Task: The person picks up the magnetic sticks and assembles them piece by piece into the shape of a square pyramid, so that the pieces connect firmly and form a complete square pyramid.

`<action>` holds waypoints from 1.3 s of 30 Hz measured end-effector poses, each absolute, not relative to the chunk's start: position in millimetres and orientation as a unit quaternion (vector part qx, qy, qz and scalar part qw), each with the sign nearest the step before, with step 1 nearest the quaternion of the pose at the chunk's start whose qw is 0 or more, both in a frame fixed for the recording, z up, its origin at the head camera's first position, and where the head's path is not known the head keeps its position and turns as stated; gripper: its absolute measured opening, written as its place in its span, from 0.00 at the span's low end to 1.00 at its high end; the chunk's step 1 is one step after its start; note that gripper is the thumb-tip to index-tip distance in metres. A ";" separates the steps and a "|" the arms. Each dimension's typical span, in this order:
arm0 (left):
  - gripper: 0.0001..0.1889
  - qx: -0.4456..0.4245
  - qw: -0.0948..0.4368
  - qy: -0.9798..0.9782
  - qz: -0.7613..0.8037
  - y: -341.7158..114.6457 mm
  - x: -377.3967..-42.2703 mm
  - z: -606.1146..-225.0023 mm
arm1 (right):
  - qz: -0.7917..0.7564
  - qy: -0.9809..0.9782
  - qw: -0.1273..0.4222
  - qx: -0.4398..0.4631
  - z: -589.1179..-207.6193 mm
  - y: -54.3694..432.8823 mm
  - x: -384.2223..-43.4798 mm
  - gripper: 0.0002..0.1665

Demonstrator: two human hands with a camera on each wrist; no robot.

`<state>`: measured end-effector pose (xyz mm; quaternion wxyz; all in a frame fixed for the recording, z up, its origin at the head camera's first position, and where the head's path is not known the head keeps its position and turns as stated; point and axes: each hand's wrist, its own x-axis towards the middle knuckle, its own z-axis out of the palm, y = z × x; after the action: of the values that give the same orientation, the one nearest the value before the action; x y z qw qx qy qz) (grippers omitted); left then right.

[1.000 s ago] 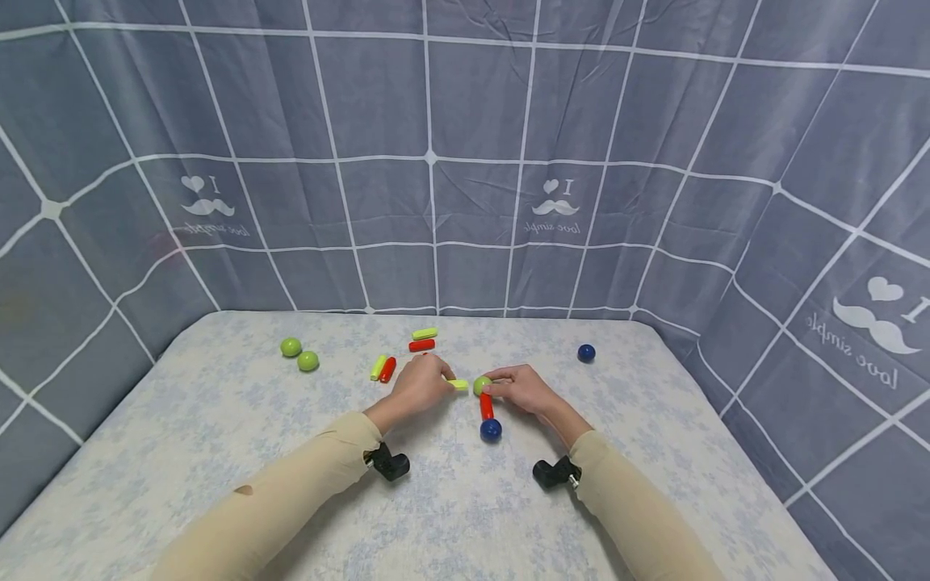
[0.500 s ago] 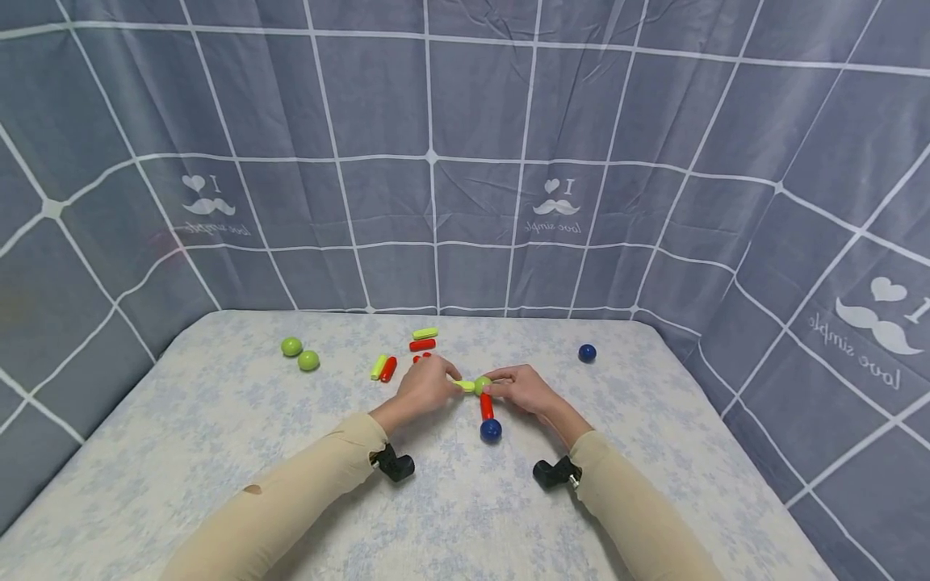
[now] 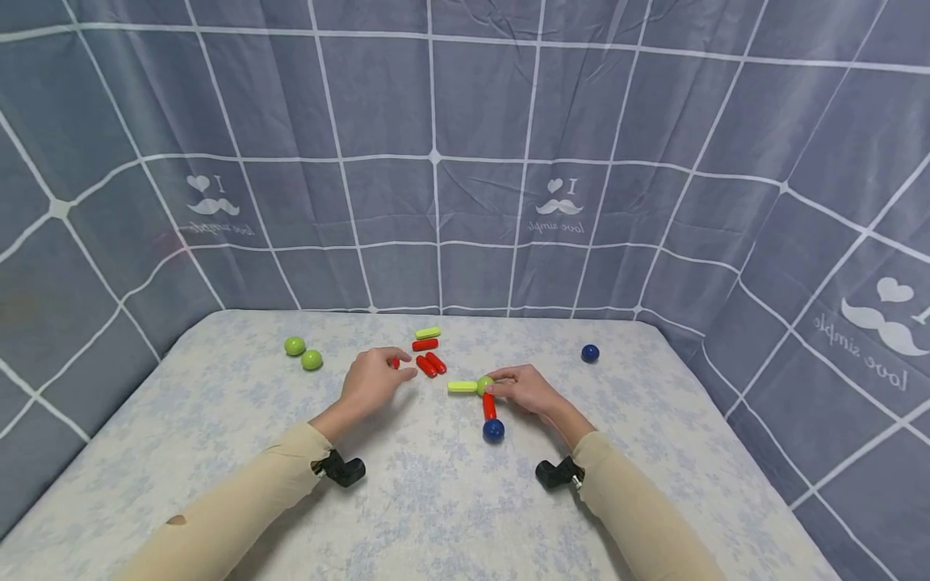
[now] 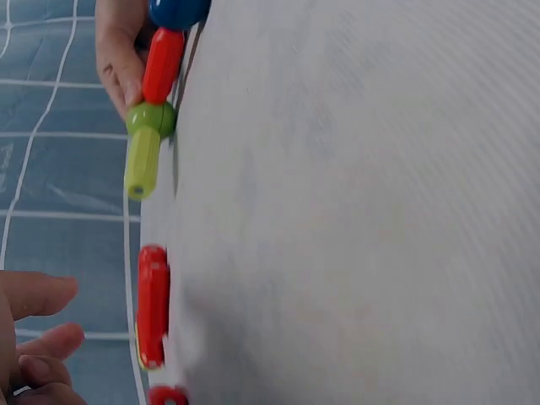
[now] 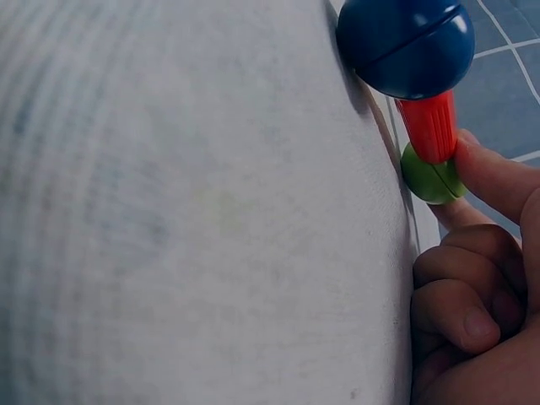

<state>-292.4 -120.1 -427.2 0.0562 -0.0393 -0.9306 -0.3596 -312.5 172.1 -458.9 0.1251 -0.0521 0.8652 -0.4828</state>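
Observation:
My right hand (image 3: 529, 389) pinches a green ball (image 3: 484, 386) between thumb and forefinger at the middle of the table. From that ball a yellow-green rod (image 3: 462, 387) points left, its end touching the ball. A red rod (image 3: 489, 407) runs from the ball toward me, with a larger blue ball (image 3: 493, 431) at its near end. My left hand (image 3: 372, 379) hovers to the left, thumb and forefinger apart, holding nothing. Beneath its fingers a red rod (image 3: 395, 363) is partly hidden. In the right wrist view, the thumb presses beside the green ball (image 5: 434, 175).
Two loose red rods (image 3: 431, 365) lie side by side just right of my left hand. Behind them are another red rod (image 3: 425, 344) and a yellow-green rod (image 3: 428, 332). Two green balls (image 3: 303, 353) sit far left, a blue ball (image 3: 590, 353) far right. A grey curtain (image 3: 465, 202) hangs behind the table.
My left hand brought the yellow-green rod right against the green ball, let go, and moved back left, uncovering two red rods. The right hand has stayed at the ball.

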 end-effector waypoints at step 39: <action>0.26 0.217 0.127 -0.801 -0.544 -235.3 -304.0 -454.7 | -0.483 0.865 0.124 -0.061 -460.2 173.4 -313.0 0.23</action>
<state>-304.0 -235.3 -454.7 0.1272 0.2170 -0.8008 -0.5436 -313.0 173.4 -460.2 0.1236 -0.0612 0.8648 -0.4828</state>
